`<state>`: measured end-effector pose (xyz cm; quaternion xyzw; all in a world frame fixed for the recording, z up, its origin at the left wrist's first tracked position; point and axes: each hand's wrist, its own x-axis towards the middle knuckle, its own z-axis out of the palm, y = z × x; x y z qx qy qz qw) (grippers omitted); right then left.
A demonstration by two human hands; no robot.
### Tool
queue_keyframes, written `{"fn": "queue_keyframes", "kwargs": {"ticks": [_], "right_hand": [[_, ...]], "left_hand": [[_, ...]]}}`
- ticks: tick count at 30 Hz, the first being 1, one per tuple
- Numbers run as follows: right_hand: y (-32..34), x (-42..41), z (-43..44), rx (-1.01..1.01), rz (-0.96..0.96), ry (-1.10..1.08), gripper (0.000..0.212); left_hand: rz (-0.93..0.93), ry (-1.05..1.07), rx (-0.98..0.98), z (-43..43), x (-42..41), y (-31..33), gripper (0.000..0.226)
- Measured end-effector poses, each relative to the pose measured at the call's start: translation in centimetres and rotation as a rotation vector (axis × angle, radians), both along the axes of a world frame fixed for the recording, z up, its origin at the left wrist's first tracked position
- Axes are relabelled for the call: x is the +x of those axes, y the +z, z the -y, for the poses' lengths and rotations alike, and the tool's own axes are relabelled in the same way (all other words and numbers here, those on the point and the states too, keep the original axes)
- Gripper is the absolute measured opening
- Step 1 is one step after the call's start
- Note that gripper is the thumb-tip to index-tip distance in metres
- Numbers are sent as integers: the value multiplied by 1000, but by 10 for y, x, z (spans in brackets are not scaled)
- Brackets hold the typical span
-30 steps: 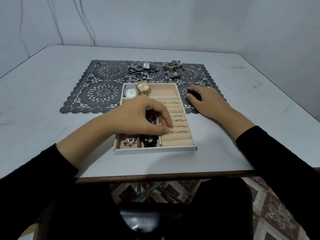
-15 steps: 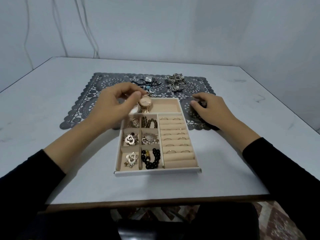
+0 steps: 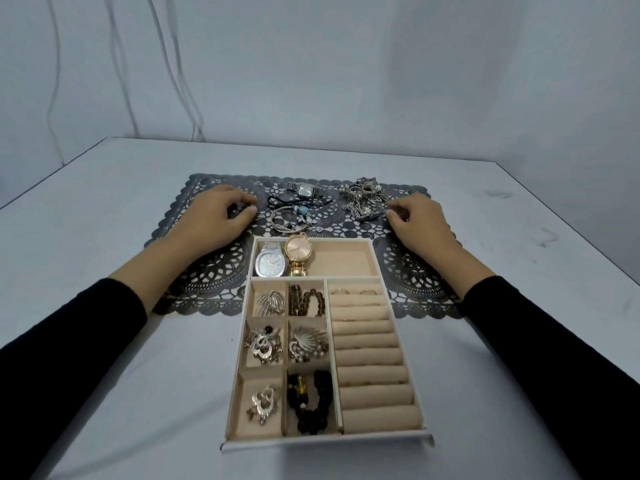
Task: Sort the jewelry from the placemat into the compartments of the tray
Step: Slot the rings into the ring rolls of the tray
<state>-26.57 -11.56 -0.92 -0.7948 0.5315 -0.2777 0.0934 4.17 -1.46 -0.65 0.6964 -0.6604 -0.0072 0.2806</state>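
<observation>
— Both hands have shifted since half a second ago. The left hand (image 3: 218, 220) was over the tray (image 3: 325, 441) by the gold watch (image 3: 298, 252); on my feed it now lies on the far left part of the placemat (image 3: 415, 292). The right hand (image 3: 419, 223) has gone from beside the tray up the mat to the silver pile (image 3: 363, 199).

— Any brand or writing you can read?

— I can make out none. The dials of the gold watch and the silver watch (image 3: 272, 265) beside it are too small for a name, and so is the square-faced watch (image 3: 304, 190) out on the mat.

— And the fingers?

— The left ones are curled down onto the lace, thumb close to forefinger, just left of the bangle (image 3: 291, 220). I cannot tell whether they pinch anything. The right ones are curled too, tips just beside the near edge of the silver pile. I cannot tell if they touch it or hold a piece.

— Where does the jewelry stand?

— The two watches lie side by side at the left of the tray's wide far compartment. The six small compartments hold brooches and bead bracelets, and two rings (image 3: 341, 291) sit in the farthest ring roll on the right. Unsorted on the placemat are the square-faced watch, a dark cord bracelet (image 3: 298, 202), the bangle and the silver pile. The tray's far end overlaps the mat and its near end rests on the worktop (image 3: 104, 237).
</observation>
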Motion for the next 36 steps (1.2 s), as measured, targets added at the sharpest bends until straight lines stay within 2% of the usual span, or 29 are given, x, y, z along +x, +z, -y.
{"fn": "queue_keyframes", "kwargs": {"ticks": [10,20,27,36], "right_hand": [[-4,6,22,31,8,27,18],[-1,9,26,56,44,43,11],[-3,6,25,78,195,55,9],[-8,3,26,59,276,84,10]], "left_hand": [[-43,-32,-34,10,4,-2,16],[-85,-28,-32,8,2,0,17],[-108,-8,7,11,2,1,21],[-75,30,121,17,3,7,16]]}}
